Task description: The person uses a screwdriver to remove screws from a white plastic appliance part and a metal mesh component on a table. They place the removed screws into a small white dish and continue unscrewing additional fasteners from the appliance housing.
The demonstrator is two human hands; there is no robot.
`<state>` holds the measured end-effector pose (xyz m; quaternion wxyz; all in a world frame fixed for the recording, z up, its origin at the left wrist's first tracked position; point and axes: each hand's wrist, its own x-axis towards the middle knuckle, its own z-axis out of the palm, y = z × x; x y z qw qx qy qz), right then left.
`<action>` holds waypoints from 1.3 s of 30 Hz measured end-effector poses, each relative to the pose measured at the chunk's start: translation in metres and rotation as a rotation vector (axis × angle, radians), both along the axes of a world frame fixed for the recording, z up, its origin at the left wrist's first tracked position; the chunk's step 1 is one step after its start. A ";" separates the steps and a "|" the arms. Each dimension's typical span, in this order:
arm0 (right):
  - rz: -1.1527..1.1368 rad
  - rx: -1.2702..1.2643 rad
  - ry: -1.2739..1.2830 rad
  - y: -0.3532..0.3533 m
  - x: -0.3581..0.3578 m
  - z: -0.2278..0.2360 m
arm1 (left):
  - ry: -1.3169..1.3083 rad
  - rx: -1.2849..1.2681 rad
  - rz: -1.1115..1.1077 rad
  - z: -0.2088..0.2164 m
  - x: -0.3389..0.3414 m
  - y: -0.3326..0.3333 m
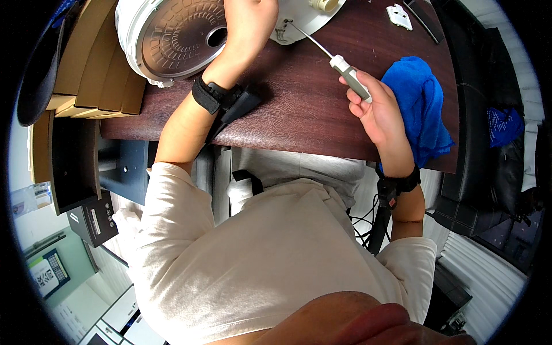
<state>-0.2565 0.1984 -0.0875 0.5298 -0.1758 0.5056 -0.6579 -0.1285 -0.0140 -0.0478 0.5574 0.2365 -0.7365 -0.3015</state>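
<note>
Had the fingers (355, 99) of the right hand (385, 118) wrapped round the grey-and-white handle of a screwdriver (351, 76), shaft slanting away from the near edge of the table (310, 115). Pointed the tip at a dark opening in a white curved part (310, 26), well back from that edge, with a cream cylinder (325, 4) on it; could not tell whether touching. Held the left hand (253, 20) between that part and a round white housing (178, 40) with a patterned metal disc, toward the table's left side; could not tell whether grasping or loose, with the fingertips out of view.

Made out pale lettering and small round marks on a dark box (95, 218) below the near left corner, too small to read fully. Saw bold dark marks on a white-and-blue sheet (47, 275) farther left, blurred.

Noted dark red-brown wood grain across the tabletop, glossy toward the near edge. Found a blue cloth (415, 98) bunched along the right edge, near the corner, and a small white piece (399, 17) farther up beside a dark bar (424, 22). Saw cardboard boxes (106, 57) at the left edge, a black padded seat (477, 195) past the right edge, and loose cables (362, 233) below the near edge.
</note>
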 end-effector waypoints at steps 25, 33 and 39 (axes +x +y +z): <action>0.039 -0.031 -0.319 -0.001 -0.008 -0.014 | 0.009 0.033 -0.019 0.000 0.000 0.001; 0.138 -0.054 -0.546 -0.001 -0.008 -0.026 | 0.011 0.014 -0.026 -0.002 0.000 -0.001; 0.136 -0.083 -0.049 -0.002 -0.015 -0.025 | -0.007 -0.008 0.011 -0.002 0.000 -0.002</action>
